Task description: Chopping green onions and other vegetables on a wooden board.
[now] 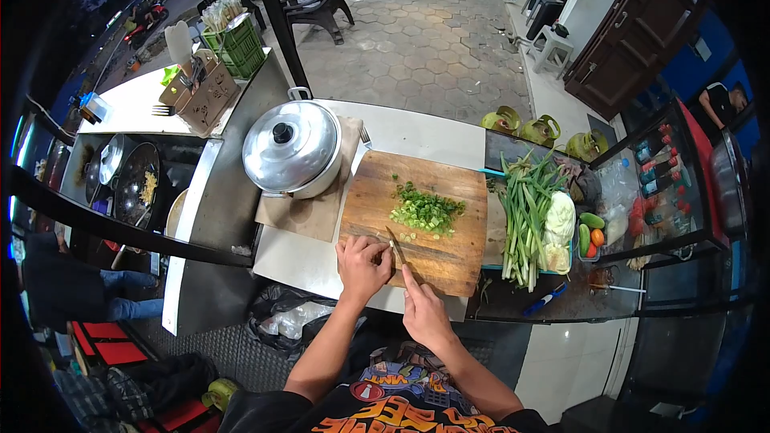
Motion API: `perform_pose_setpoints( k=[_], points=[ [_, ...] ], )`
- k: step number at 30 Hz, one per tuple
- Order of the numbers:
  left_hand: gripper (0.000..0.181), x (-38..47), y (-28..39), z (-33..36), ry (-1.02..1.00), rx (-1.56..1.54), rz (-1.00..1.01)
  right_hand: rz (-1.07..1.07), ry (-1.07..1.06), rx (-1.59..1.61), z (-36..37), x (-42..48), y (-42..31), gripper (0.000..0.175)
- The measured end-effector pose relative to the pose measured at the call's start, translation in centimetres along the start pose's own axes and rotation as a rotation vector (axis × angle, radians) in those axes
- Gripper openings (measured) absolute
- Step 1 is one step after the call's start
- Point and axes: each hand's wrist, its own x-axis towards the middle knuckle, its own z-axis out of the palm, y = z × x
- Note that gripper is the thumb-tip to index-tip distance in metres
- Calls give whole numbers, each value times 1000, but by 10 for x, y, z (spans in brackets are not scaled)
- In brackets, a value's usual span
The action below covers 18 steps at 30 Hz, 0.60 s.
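A wooden cutting board (415,180) lies before me with a heap of chopped spring onion (424,209) on it. My right hand (424,308) grips a kitchen knife (395,245), its blade slanting up and left over the board. At the board's lower left edge, my left hand (364,266) has its fingers curled around a short pale spring onion end (391,244), close beside the blade. A few thin slices lie between the knife and the heap. The palm side of my left hand is hidden.
Left of the board stands a lidded aluminium pot (292,147) on cardboard (319,222). To the right are whole spring onions (526,210), cabbage (559,219), a tub of cucumbers and tomatoes (589,237), and a blue-handled tool (544,299). A person (66,282) stands near woks (135,186).
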Motion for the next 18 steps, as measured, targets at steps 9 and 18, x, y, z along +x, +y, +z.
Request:
perform_pose_setpoints(
  k=[9, 18],
  points=[
    [4, 2, 0, 0, -12, 16, 2, -7, -12, -55, 3, 3, -3, 62],
    [6, 2, 3, 0, 9, 21, -12, -47, 26, -71, -7, -39, 7, 62]
  ],
)
